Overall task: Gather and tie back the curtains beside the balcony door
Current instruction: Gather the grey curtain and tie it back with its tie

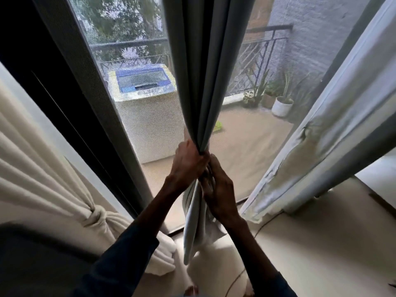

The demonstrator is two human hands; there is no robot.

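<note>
**1 head camera, aimed down at the door**

There is only 1 view: a wide-angle camera at head height, facing forward and down toward the balcony door. It sits close. Both forearms reach in from the bottom edge, and the left hand and right hand meet mid-frame on the grey curtain. Straight lines lean toward the edges. The floor fills the lower right, and the balcony lies beyond.

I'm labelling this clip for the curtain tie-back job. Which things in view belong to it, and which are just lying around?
Part of the job:
grey curtain, bunched in the left hand and right hand
cream curtain, already knotted
pale curtain at right, hanging loose

Just lying about, all outside:
washing machine
potted plants
railing
</note>
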